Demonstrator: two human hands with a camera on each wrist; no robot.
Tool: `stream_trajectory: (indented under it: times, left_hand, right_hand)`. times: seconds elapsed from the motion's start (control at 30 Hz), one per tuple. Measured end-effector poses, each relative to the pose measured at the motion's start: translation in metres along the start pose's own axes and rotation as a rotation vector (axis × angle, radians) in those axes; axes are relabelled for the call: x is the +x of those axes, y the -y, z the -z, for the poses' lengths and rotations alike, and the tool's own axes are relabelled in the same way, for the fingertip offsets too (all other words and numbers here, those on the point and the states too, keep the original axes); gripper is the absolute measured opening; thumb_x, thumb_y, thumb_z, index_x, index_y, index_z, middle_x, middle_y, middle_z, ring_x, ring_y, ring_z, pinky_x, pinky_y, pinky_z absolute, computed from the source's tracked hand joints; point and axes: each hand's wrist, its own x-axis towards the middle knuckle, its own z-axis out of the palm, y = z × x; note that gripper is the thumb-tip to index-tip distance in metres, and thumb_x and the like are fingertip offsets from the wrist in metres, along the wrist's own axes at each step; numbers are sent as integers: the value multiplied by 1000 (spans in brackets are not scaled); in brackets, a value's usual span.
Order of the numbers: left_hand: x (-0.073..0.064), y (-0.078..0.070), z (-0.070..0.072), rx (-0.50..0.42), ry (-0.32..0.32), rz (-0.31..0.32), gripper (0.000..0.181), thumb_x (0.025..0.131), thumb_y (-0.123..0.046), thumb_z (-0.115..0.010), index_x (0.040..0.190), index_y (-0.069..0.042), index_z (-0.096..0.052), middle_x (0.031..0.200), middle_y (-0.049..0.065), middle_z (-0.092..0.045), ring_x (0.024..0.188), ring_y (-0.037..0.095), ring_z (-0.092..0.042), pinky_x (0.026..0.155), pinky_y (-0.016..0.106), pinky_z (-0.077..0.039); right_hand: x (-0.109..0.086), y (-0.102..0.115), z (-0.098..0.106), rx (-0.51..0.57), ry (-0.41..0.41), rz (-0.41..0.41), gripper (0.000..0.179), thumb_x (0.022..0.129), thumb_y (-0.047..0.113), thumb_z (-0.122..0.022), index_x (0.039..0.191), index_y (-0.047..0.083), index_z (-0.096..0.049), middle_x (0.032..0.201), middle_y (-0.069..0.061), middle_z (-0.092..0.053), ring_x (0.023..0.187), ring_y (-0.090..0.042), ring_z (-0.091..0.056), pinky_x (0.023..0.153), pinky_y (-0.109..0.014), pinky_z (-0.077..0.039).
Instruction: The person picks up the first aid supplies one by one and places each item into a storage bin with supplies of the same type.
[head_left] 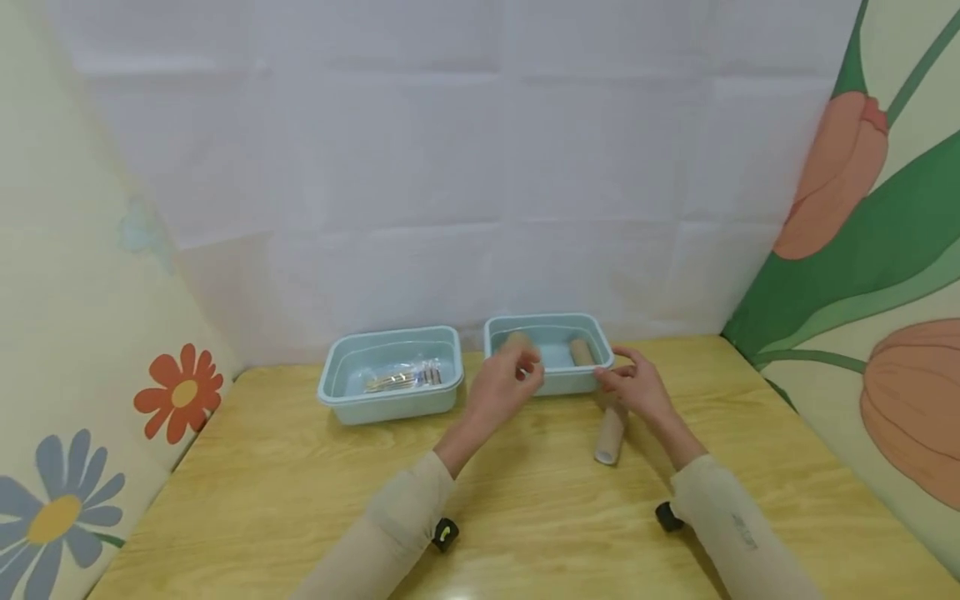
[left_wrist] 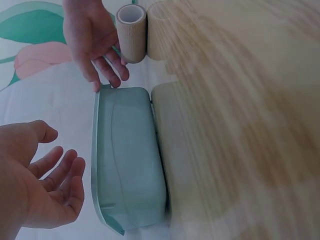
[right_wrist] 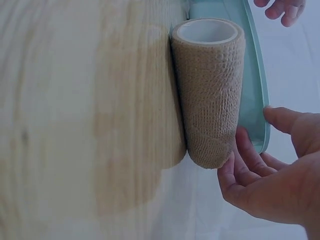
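Note:
My left hand is over the front left of the right-hand pale blue basin, fingers loosely curled around nothing. Behind it in that basin shows part of a tan roll; a second roll lies at the basin's right side. At the basin's front right corner, my right hand has its thumb at the rim and its fingers spread below. Those fingertips come right up to the end of a tan crinkled bandage roll with a white core, which lies on the table in front of the basin.
Left of this basin stands another pale blue basin with clear-wrapped packs of thin sticks. Both stand on a wood-grain table, close to the white sheet hanging behind. Flower-painted walls flank the table.

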Motion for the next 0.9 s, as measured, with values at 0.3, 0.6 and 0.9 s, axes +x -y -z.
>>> stream_trajectory:
  times: [0.3,0.6,0.9]
  left_hand:
    - [-3,3,-2,22,38,50,16,94,-19,-69,109,-14,-67,100,0,-68,89,20,-66,76,32,-54]
    - [-6,5,4,23,14,48,17,92,-16,-69,107,-9,-67,97,3,-71,85,17,-65,75,32,-54]
    - [-9,9,10,27,29,89,15,93,-16,-67,105,-7,-68,97,3,-71,85,17,-66,75,32,-54]
  right_hand:
    - [-1,-3,7,-35,0,-16,59,98,14,-70,146,-8,-43,108,-25,-69,83,-18,-68,72,-30,-54]
    - [-5,1,10,-93,53,-11,48,96,12,-70,133,-16,-54,109,-28,-68,90,-24,-67,77,-32,-54]
    - [-9,3,16,-254,134,9,36,94,10,-71,119,-15,-64,106,-24,-68,97,-31,-64,80,-37,-54]
